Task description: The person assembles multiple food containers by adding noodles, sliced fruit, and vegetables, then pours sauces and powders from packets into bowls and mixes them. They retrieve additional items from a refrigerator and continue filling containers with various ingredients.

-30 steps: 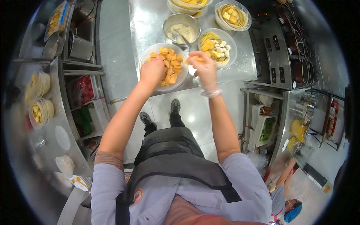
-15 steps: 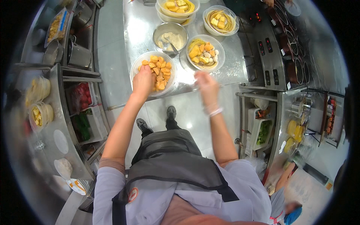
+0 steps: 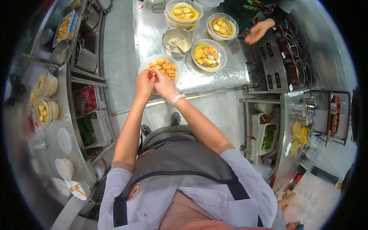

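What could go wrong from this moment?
The left hand and right hand meet at the chunk bowl, near the front edge of the table; a nudge might tip it.
The spoon in the metal bowl just beyond could be knocked by a reaching arm.
A co-worker's hand is close to the noodle bowl and could bump it.

The left hand (image 3: 145, 85) and the right hand (image 3: 165, 87) hide some orange chunks (image 3: 170, 71) and the near-left rim of the plastic bowl (image 3: 178, 73); whether they hold something, I cannot tell. The upper edge cuts a pale container (image 3: 209, 3) and a co-worker (image 3: 245, 9). The apron (image 3: 184, 161) hides most of the legs.
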Demonstrator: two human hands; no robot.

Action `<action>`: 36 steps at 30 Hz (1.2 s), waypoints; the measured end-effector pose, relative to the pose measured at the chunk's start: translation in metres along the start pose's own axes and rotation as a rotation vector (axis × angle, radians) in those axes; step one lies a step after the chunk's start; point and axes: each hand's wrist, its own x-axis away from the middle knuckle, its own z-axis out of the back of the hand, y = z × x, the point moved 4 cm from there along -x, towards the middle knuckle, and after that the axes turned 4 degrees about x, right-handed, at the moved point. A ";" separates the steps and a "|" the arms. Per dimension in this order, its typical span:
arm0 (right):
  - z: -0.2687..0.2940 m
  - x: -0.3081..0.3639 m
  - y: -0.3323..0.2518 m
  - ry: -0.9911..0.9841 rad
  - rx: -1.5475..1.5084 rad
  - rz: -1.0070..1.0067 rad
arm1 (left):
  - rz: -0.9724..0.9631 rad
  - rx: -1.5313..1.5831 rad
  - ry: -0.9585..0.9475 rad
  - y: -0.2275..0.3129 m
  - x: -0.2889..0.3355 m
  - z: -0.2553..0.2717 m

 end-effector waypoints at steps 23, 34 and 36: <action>0.013 0.038 -0.007 -0.053 -0.717 -0.113 | 0.618 0.952 -0.256 -0.081 0.069 -0.023; -0.104 0.100 -0.151 -0.655 -0.554 0.330 | 0.656 1.130 0.461 -0.160 0.335 0.075; -0.151 0.129 -0.181 -0.756 -0.529 0.399 | 0.682 1.176 0.647 -0.178 0.410 0.097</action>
